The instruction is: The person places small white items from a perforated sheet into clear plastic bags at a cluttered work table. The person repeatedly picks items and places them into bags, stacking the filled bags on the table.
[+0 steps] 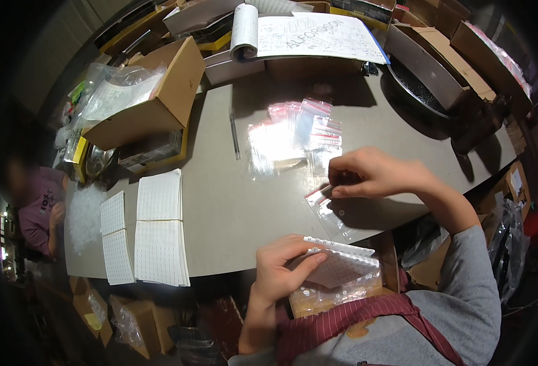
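Maroon apron (333,320) with pale pinstripes, grey short-sleeved shirt (471,277), orange-brown patch (358,330)

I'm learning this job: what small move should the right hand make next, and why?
Probably draw the small bag toward the dotted plastic: the right hand is at its top edge, it seems to bear a white dot, and the dotted plastic lies close below the left hand, which holds the sheets.

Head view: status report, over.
Left hand gripping white sheets. Right hand at small clear bag, grip unclear. Bag pile just beyond; no obstruction seen.
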Tool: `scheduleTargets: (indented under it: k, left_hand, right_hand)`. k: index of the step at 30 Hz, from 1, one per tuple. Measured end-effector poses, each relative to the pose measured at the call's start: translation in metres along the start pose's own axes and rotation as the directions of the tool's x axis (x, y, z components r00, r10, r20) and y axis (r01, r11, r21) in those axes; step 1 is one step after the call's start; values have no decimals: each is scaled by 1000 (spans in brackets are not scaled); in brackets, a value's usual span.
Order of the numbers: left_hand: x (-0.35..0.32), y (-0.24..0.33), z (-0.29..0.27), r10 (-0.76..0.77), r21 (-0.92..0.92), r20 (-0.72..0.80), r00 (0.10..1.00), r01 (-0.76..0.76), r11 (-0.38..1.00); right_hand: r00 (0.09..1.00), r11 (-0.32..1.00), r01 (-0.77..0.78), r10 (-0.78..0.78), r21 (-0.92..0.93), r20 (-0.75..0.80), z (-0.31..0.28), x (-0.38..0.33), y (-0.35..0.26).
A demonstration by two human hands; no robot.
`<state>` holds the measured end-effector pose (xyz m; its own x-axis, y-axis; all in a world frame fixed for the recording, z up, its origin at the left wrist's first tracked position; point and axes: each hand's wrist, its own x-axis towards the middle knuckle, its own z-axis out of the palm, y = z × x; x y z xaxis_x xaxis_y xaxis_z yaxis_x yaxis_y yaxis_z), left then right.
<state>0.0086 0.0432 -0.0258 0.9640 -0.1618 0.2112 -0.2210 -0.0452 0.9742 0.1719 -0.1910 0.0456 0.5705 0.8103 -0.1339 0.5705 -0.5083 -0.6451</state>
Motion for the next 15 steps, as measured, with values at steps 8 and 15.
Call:
scheduleTargets:
  k: [8,15]
  left_hand:
    - [10,10,14,324,71,266,908,-353,933]
    - [11,7,27,98,364,398,912,-255,896]
  right_hand:
    - [995,898,45,-81,437,64,24,4,9]
    - [997,946,-32,54,321,-59,5,-21,38]
